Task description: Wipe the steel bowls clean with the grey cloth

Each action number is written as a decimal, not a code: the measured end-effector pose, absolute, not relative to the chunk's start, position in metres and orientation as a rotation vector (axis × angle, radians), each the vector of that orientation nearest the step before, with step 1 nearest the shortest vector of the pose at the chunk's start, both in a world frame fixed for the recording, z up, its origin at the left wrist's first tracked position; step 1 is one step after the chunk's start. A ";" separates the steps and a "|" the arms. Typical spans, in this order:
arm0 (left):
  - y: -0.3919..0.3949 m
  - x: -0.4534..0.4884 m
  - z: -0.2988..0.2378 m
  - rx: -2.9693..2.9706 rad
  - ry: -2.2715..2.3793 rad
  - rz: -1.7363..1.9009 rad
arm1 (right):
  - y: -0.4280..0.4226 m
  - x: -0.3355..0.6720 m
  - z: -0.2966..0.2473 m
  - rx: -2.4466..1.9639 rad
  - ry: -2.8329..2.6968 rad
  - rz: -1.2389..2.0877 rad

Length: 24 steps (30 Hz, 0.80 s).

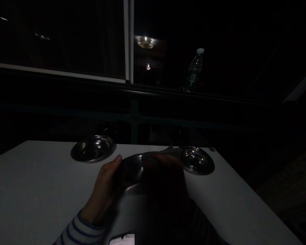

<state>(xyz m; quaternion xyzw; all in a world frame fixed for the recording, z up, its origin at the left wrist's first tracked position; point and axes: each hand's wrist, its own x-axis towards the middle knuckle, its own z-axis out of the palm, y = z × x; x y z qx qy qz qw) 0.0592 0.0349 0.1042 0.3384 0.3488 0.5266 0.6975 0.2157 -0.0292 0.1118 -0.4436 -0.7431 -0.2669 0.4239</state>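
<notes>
Head view, dim light. The left hand [105, 177] pinches the near-left rim of a metal dish [132, 170], thumb up along the side. The right hand [167, 180] lies over the dish's right part, dark and blurred; cannot tell whether its fingers grip. The dish is up off the white surface [40, 190], tilted, between the far edge and the near side.

A second metal bowl [93, 149] sits at the far edge, left of its middle. Toward the far-right corner, some metal plates [197, 161], apparently stacked. A grey cloth-like piece [167, 149] shows at the far edge, just beside them; too dark to name surely.

Progress, as judged: handling is midway. One dish in hand, not yet set down; bowl and plates rest untouched. How many are finished cannot be told.
</notes>
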 end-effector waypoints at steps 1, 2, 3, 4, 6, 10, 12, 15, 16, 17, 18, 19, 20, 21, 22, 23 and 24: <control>0.036 0.058 0.106 0.683 0.764 1.195 | -0.029 0.221 0.112 -1.118 -1.839 -0.642; 0.037 0.058 0.109 0.621 0.750 1.213 | -0.028 0.226 0.113 -1.131 -1.812 -0.612; 0.037 0.057 0.112 0.569 0.736 1.218 | -0.027 0.230 0.112 -1.144 -1.788 -0.574; 0.037 0.057 0.115 0.529 0.721 1.211 | -0.026 0.233 0.112 -1.148 -1.766 -0.548; 0.036 0.057 0.120 0.484 0.700 1.180 | -0.024 0.237 0.110 -1.147 -1.734 -0.526; 0.034 0.059 0.117 0.507 0.681 1.131 | -0.020 0.240 0.108 -1.195 -1.685 -0.506; 0.033 0.059 0.112 0.561 0.669 1.115 | -0.020 0.242 0.109 -1.219 -1.686 -0.476; 0.031 0.061 0.108 0.673 0.697 1.076 | -0.020 0.242 0.108 -1.203 -1.761 -0.494; 0.029 0.062 0.108 0.718 0.726 1.061 | -0.020 0.240 0.107 -1.197 -1.794 -0.517; 0.028 0.063 0.108 0.759 0.758 1.048 | -0.020 0.237 0.106 -1.197 -1.818 -0.545; 0.026 0.064 0.108 0.793 0.790 1.040 | -0.020 0.234 0.105 -1.207 -1.833 -0.570; 0.025 0.065 0.109 0.819 0.815 1.039 | -0.020 0.229 0.104 -1.211 -1.844 -0.593; 0.024 0.067 0.109 0.837 0.833 1.041 | -0.020 0.224 0.103 -1.213 -1.858 -0.615; 0.023 0.068 0.109 0.848 0.846 1.044 | -0.020 0.218 0.102 -1.205 -1.878 -0.643; 0.022 0.069 0.108 0.854 0.854 1.042 | -0.021 0.213 0.101 -1.193 -1.911 -0.677; 0.022 0.070 0.107 0.862 0.860 1.041 | -0.022 0.208 0.100 -1.187 -1.966 -0.704; 0.022 0.070 0.106 0.870 0.867 1.042 | -0.023 0.203 0.100 -1.177 -2.030 -0.730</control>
